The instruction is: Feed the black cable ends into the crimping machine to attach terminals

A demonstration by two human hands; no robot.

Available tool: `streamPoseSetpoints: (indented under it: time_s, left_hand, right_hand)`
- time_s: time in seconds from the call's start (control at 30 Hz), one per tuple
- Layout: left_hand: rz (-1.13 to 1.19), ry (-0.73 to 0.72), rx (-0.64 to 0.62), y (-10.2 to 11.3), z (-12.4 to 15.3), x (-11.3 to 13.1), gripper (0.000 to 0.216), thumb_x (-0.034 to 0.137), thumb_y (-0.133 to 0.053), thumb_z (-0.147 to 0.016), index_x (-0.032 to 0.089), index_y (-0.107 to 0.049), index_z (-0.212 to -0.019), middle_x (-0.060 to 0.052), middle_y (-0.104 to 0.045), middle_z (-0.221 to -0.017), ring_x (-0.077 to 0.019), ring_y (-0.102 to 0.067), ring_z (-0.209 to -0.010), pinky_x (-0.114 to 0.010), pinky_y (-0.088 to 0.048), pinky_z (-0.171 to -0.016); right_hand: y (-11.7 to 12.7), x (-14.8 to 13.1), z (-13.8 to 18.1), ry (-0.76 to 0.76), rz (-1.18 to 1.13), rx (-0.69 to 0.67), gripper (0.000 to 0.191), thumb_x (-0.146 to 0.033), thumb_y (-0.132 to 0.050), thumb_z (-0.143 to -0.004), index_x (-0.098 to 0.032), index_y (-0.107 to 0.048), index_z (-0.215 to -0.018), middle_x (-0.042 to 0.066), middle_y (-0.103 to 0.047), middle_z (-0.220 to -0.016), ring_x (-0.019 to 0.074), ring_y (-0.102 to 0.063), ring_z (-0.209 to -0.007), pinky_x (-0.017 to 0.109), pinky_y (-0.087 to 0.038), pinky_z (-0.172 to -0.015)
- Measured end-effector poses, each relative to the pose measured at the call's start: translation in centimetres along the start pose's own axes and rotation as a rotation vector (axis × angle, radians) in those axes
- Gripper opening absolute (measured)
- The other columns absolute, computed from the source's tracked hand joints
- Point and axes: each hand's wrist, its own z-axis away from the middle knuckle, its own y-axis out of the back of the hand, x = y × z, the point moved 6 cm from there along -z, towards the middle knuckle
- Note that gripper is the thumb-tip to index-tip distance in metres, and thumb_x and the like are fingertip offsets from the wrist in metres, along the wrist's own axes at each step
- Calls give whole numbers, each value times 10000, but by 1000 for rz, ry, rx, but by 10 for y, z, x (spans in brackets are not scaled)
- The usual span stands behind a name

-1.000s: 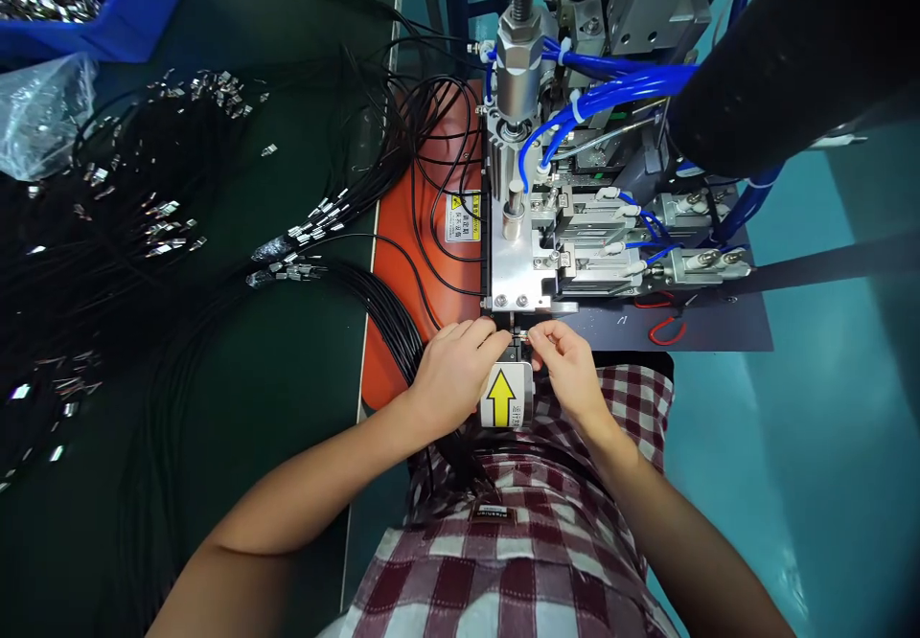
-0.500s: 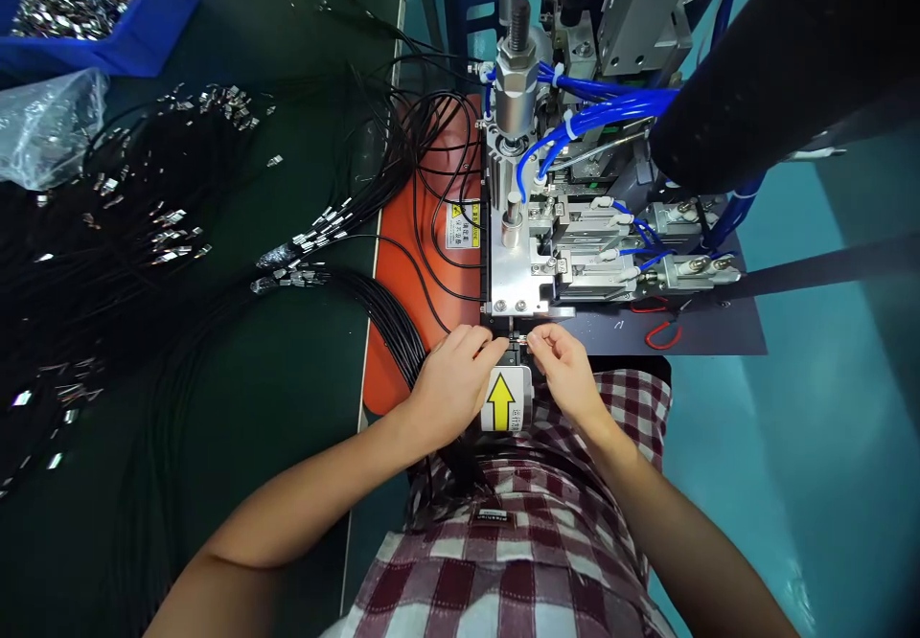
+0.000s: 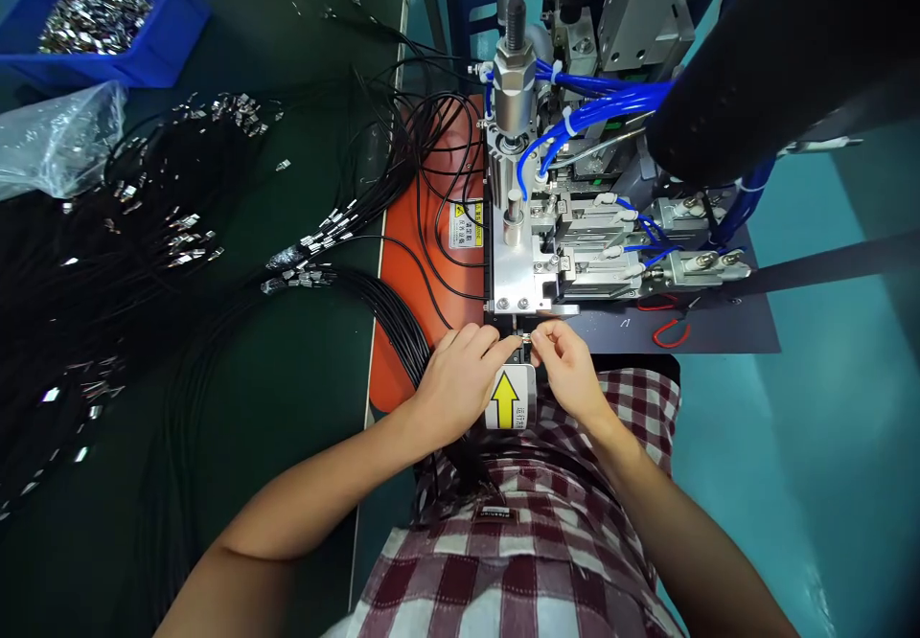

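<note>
At the front end of the metal machine [image 3: 514,264], both hands meet over a narrow track. My right hand [image 3: 571,370] pinches a small shiny metal connector [image 3: 526,338] between thumb and fingertips. My left hand [image 3: 456,384] is closed, its fingers curled and one digit reaching to the connector's left side. Whatever it grips is hidden beneath the fingers. A bundle of black cables [image 3: 399,322] runs under that hand, with metal ends [image 3: 309,277] lying on the table to the left. Just below the hands is a white label with a yellow arrow [image 3: 505,398].
A blue bin [image 3: 162,39] of small metal parts stands at the upper left, beside a clear plastic bag [image 3: 64,140]. More cables with metal ends spread over the dark table [image 3: 287,379]. Red-handled scissors [image 3: 672,331] lie right of the machine. A thick black tube [image 3: 762,63] crosses the upper right.
The whole view has shifted slightly, so the table things appear further right. Both hands stay at the track, with the fingertips a little closer together around the connector.
</note>
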Motion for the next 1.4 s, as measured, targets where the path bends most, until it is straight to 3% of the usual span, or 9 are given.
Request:
streamPoseSetpoints:
  time_s: [0.23, 0.63, 0.73, 0.83, 0.97, 1.07, 1.2, 1.4]
  left_hand:
    - [-7, 4, -4, -1, -2, 0, 329, 202, -454, -935, 195, -565, -1244, -53, -600, -958, -216, -490, -854, -336, -402, -707]
    - [247, -23, 124, 8, 0, -5, 344, 98, -367, -915, 172, -591, -1166, -70, -591, -923, -199, -508, -874, -315, -447, -761]
    - [242, -22, 112, 12, 10, -11, 211, 220, -415, -951, 155, -597, -1034, -56, -606, -868, -184, -529, -813, -315, -426, -744]
    - [158, -76, 96, 13, 30, -18, 252, 335, -461, -952, 167, -590, -816, -20, -584, -727, -162, -510, -704, -314, -385, -701]
    - [103, -147, 114, 13, 47, -27, 326, 303, -442, -962, 163, -551, -688, -1, -530, -618, -135, -467, -607, -301, -366, -647]
    - [116, -136, 165, 18, 43, -29, 250, 255, -438, -963, 158, -595, -795, -20, -594, -711, -143, -520, -663, -300, -406, -673]
    - [116, -142, 260, 23, 30, -27, 239, 170, -398, -967, 145, -592, -1105, -106, -624, -1062, -195, -575, -967, -318, -473, -814]
    - [-32, -100, 119, 2, 30, -23, 417, 86, -328, -944, 146, -479, -1328, -131, -581, -1213, -245, -543, -1100, -390, -493, -900]
  right_hand:
    - [-4, 7, -2, -134, -232, -87, 313, -484, -616, -819, -198, -530, -725, -39, -509, -591, 120, -435, -551, 278, -357, -581]
    - [-9, 14, -5, -38, -304, 36, 297, -473, -626, -803, -207, -524, -719, -59, -458, -576, 111, -381, -521, 272, -317, -542]
    - [-7, 11, -4, -36, -305, 45, 308, -478, -644, -783, -201, -530, -710, -52, -471, -611, 104, -388, -525, 271, -321, -539]
    - [-6, 11, -5, -42, -304, 48, 321, -494, -667, -755, -200, -545, -712, -46, -489, -629, 104, -399, -527, 273, -332, -539]
    - [-5, 11, -6, -54, -297, 52, 330, -503, -679, -741, -201, -553, -706, -42, -501, -628, 104, -404, -528, 272, -342, -538]
    - [-4, 11, -5, -58, -281, 55, 319, -491, -680, -754, -198, -560, -706, -37, -501, -621, 108, -412, -538, 271, -351, -547]
    - [-3, 9, -5, -57, -261, 62, 305, -474, -675, -770, -196, -565, -707, -33, -509, -636, 106, -420, -543, 272, -356, -560]
    - [-2, 11, -5, -52, -249, 65, 297, -470, -672, -769, -200, -564, -710, -34, -512, -644, 108, -422, -539, 273, -356, -557]
